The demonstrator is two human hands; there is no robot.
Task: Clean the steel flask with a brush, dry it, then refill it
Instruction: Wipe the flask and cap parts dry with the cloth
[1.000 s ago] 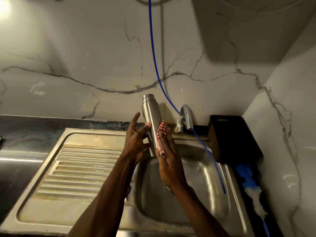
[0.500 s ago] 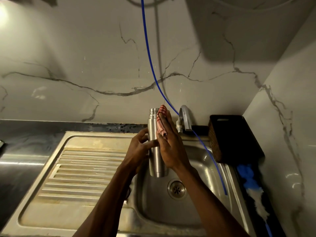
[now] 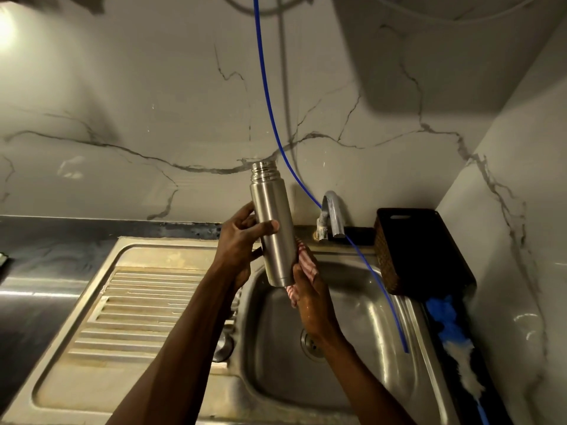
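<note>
Two forearms are seen entering from the bottom edge, converging over the sink (image 3: 352, 302). One flask (image 3: 271, 231), one cloth (image 3: 305, 265), one tap (image 3: 333, 216), one blue hose (image 3: 270, 111), one dark basket (image 3: 420, 250) and one blue-and-white brush (image 3: 454, 342) are counted.

Right hand (image 3: 310, 299): raised from the wrist with fingers pointing up and away. The red-and-white cloth is pressed by it against the lower right side and base of the flask; the fingers are partly curled round the cloth. How tightly the cloth is gripped cannot be told.

Left hand (image 3: 242, 240): closed round the flask at mid-body, thumb laid across the front, fingers wrapped behind. The forearm is angled up and to the right.

The flask is held off the surface, above the basin's near-left rim, mouth up and uncapped, tilted slightly left at the top. Its threaded neck is seen against the marble wall (image 3: 122, 118).

The ribbed drainboard (image 3: 138, 302) lies left of the basin. The tap stands behind the basin; the hose is seen running down from above past the tap into the basin. The basket sits right of the tap, with the brush lying nearer, beside the right rim.
</note>
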